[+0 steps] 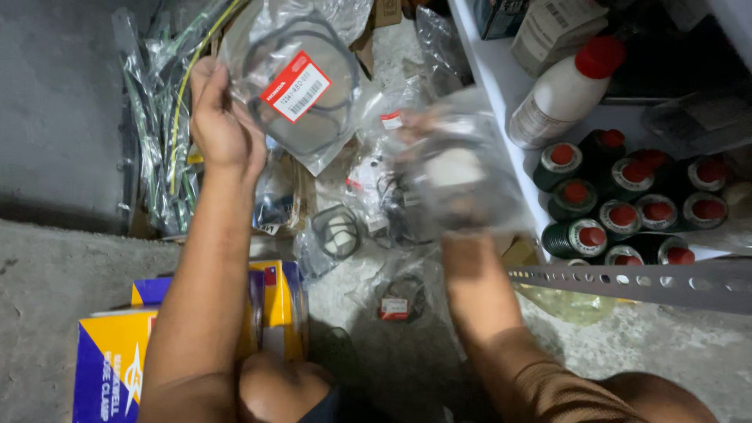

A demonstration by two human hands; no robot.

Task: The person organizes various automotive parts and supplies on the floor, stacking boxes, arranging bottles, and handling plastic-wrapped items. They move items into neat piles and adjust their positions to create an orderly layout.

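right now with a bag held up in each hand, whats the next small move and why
Probably hold the right hand steady: its clear bag is blurred, so its contents cannot be made out. The left hand already holds the clear bag with a dark ring gasket up, sharp, its red-and-white label facing the camera.

Right hand (439, 149) is smearing into motion blur; fingers and grip cannot be told. The clear packet (462, 176) against it is blurring too, contents unreadable. Left hand (222, 117) is showing its back only, fingertips hiding behind a clear bag (294, 86). Blue-and-yellow box (113, 360) is running off the bottom edge, forearm covering part. White bottle (564, 94) is hiding a carton behind it.
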